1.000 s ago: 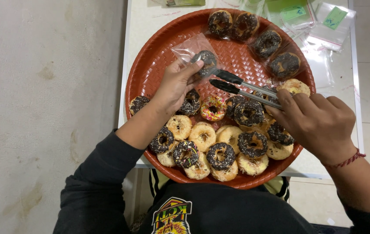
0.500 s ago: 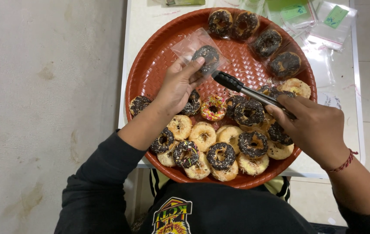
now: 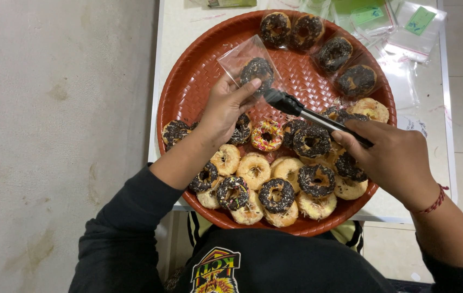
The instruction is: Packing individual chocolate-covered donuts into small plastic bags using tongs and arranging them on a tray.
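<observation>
left hand (image 3: 225,108) pinches a crinkly clear bag (image 3: 250,68) – right hand (image 3: 397,157) grips slim metal tongs (image 3: 310,114), shut.

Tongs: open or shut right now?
Shut. The tongs in the right hand show dark tips pressed together beside the bagged donut that the left hand holds.

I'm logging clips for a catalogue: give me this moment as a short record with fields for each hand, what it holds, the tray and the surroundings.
left hand: pinches a clear bag with a chocolate donut inside
right hand: grips tongs, tips shut at the bag's mouth
tray: round, red-brown, woven look, on a white table
loose donuts: heaped on the tray's near side, chocolate-sprinkled and plain
bagged donuts: four along the far rim
spare bags: far right of table
</observation>
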